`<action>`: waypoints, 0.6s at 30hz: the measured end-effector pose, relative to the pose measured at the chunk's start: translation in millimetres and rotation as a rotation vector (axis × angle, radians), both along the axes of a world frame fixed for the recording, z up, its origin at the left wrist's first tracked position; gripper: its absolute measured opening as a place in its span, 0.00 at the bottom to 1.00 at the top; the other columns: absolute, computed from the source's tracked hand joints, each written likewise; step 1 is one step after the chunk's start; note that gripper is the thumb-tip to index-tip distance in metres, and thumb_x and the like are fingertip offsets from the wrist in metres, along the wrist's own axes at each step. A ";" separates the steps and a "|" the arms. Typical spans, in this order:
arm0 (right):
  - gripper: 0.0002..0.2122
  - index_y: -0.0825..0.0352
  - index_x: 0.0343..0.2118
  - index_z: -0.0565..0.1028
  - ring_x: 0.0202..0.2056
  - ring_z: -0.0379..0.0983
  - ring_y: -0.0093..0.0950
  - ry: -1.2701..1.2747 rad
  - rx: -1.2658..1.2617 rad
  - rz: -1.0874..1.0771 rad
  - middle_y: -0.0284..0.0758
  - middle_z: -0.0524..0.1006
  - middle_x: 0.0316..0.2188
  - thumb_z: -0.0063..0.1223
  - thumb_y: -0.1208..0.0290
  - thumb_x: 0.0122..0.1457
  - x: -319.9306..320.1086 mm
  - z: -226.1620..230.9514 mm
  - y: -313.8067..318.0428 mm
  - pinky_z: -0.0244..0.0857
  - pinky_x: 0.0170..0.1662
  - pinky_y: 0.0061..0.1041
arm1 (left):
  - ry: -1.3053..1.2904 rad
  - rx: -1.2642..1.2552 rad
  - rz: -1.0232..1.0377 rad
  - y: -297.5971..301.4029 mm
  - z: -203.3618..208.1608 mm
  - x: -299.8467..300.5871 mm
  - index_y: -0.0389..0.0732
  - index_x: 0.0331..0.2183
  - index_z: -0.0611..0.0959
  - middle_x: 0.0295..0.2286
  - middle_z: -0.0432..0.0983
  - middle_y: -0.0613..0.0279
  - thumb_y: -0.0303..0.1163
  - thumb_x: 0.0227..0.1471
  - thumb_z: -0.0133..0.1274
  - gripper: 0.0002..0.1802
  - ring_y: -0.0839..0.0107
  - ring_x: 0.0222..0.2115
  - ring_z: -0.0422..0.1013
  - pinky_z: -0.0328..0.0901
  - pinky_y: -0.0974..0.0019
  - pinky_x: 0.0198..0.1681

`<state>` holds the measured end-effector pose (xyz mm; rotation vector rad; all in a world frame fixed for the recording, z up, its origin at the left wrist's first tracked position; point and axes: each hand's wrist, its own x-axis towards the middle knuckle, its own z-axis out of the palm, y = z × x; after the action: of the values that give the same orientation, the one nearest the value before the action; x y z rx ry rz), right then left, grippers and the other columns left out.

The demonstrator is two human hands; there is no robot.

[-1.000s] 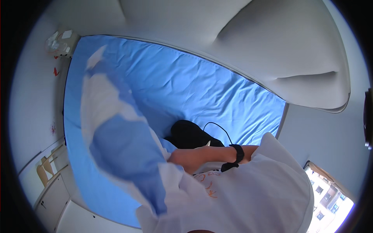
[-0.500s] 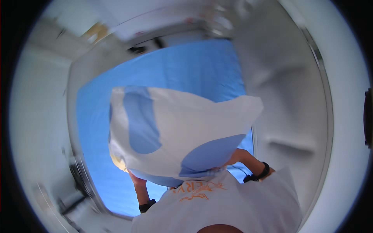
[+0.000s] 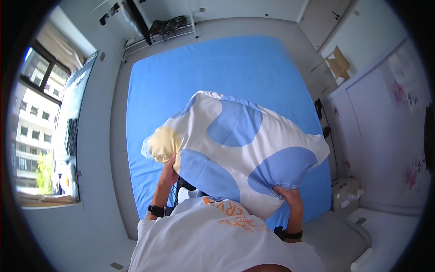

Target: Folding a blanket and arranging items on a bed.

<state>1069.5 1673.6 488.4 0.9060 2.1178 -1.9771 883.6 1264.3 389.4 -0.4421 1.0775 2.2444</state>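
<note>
A plump pillow (image 3: 235,158) in a white case with big blue patches and a pale yellow corner is held in front of my body, over the bed. My left hand (image 3: 168,172) grips its near edge beside the yellow corner, fingers partly hidden under the fabric. Near the right end, my right hand (image 3: 288,195) pinches the case over a blue patch, gathering the cloth into creases. Beneath and beyond the pillow stretches the bed (image 3: 226,61), covered with a plain blue sheet.
On the left is a window (image 3: 43,75) with a sill. A metal rack (image 3: 165,34) with dark items stands past the bed's far end. To the right are a wooden chair (image 3: 337,65), a pale floral wardrobe (image 3: 376,122) and a grey box (image 3: 345,195).
The view has swung and sharpened, bringing the window and wardrobe into sight. Still in both hands, the pillow has tilted, and more of my right hand shows at its near edge.
</note>
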 end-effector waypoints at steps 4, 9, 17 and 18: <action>0.25 0.72 0.43 0.69 0.35 0.72 0.30 -0.007 -0.238 -0.222 0.38 0.73 0.36 0.63 0.78 0.38 -15.6 -15.2 7.3 0.66 0.42 0.26 | 0.164 -0.036 -0.029 -11.0 -2.0 19.1 0.38 0.53 0.64 0.49 0.67 0.61 0.41 0.58 0.41 0.25 0.70 0.51 0.63 0.55 0.63 0.56; 0.28 0.71 0.46 0.67 0.36 0.72 0.33 0.207 -0.414 -0.322 0.38 0.73 0.38 0.59 0.83 0.35 -20.5 -24.8 12.0 0.68 0.41 0.28 | -0.084 -0.040 0.187 -58.7 -91.5 5.6 0.42 0.57 0.59 0.53 0.62 0.57 0.52 0.56 0.38 0.33 0.64 0.54 0.58 0.53 0.55 0.54; 0.24 0.71 0.40 0.71 0.37 0.72 0.33 0.110 0.035 0.208 0.38 0.75 0.34 0.57 0.81 0.32 21.3 -23.2 75.2 0.67 0.42 0.31 | 0.158 -0.362 -0.263 93.4 -82.3 -66.7 0.42 0.57 0.61 0.54 0.60 0.57 0.57 0.54 0.38 0.36 0.65 0.56 0.54 0.49 0.60 0.57; 0.24 0.71 0.40 0.72 0.37 0.72 0.33 0.097 0.035 0.175 0.38 0.75 0.34 0.57 0.81 0.32 32.4 -41.7 101.5 0.68 0.41 0.31 | 0.172 -0.285 -0.297 119.3 -42.3 -68.4 0.40 0.58 0.59 0.55 0.59 0.60 0.54 0.56 0.37 0.36 0.66 0.57 0.52 0.49 0.64 0.58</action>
<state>1101.9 1775.1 446.7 0.6167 2.2046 -1.9400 815.2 1383.6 347.0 -0.1888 1.4584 1.9012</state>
